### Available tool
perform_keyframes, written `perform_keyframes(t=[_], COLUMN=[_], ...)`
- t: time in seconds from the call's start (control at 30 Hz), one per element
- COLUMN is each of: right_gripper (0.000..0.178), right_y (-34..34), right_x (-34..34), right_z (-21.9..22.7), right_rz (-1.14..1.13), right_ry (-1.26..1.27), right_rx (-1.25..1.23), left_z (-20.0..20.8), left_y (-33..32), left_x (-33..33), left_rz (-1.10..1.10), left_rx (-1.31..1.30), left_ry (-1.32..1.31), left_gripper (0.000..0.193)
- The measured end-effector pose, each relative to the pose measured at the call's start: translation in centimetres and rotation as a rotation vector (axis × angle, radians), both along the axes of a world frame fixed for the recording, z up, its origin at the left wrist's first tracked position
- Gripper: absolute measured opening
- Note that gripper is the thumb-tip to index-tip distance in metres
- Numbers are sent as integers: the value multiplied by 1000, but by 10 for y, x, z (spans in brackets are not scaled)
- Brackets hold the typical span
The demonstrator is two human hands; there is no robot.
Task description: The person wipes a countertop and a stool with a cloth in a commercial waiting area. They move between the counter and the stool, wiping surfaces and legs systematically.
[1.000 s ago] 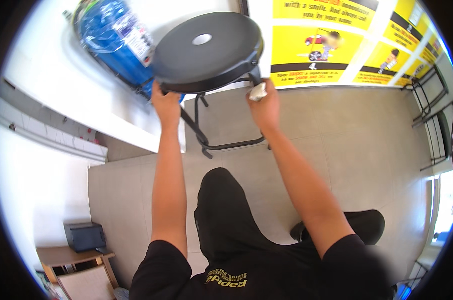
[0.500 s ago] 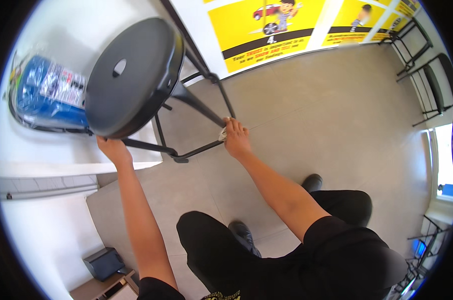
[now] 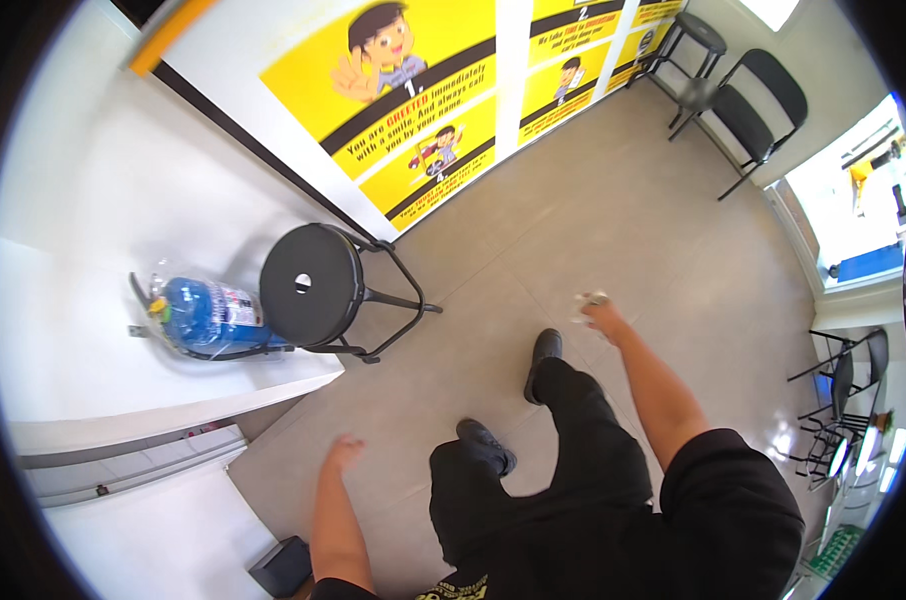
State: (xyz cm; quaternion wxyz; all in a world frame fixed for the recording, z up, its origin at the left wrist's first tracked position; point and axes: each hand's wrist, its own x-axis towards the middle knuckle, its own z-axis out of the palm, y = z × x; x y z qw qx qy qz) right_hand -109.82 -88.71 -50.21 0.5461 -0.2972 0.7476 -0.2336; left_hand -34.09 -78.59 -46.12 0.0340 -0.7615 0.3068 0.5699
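Observation:
My right hand (image 3: 605, 318) is held out over the floor, closed on a small crumpled white cloth (image 3: 585, 299). My left hand (image 3: 344, 453) hangs lower on the left, away from anything, its fingers smeared by motion. Ahead on the left stands a black round stool (image 3: 318, 280) with a hole in its seat and dark tubular legs; neither hand touches it. Right beside its seat is a blue cylinder (image 3: 198, 305) wrapped in clear plastic, with a label and a yellow part at one end.
A white ledge (image 3: 173, 395) runs along the left, below the cylinder. Yellow illustrated posters (image 3: 413, 100) cover the wall ahead. Black chairs (image 3: 748, 115) line the far right, near a bright glass opening (image 3: 853, 190). A dark box (image 3: 281, 567) sits at the lower left.
Both hands have let go of the stool and drawn back toward me. The stool now stands farther away, against the wall, and my legs look straighter. The cloth stays in my right hand.

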Motion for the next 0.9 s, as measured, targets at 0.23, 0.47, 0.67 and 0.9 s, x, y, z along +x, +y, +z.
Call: perform_keyframes(t=[0.23, 0.47, 0.67, 0.9], right_gripper=[52, 36, 36, 24], right_y=[289, 383, 287, 259], right_x=[-142, -118, -186, -269], right_z=[141, 160, 258, 380], right_rz=[-387, -633, -438, -718], right_ry=[184, 64, 185, -300], right_rx=[157, 170, 46, -215], left_z=[127, 203, 222, 313], left_y=[146, 167, 92, -22], left_x=[-138, -199, -287, -563], left_rz=[-270, 11, 153, -368], left_rx=[245, 226, -35, -214], left_ry=[224, 184, 44, 383], left_gripper=[67, 42, 39, 48])
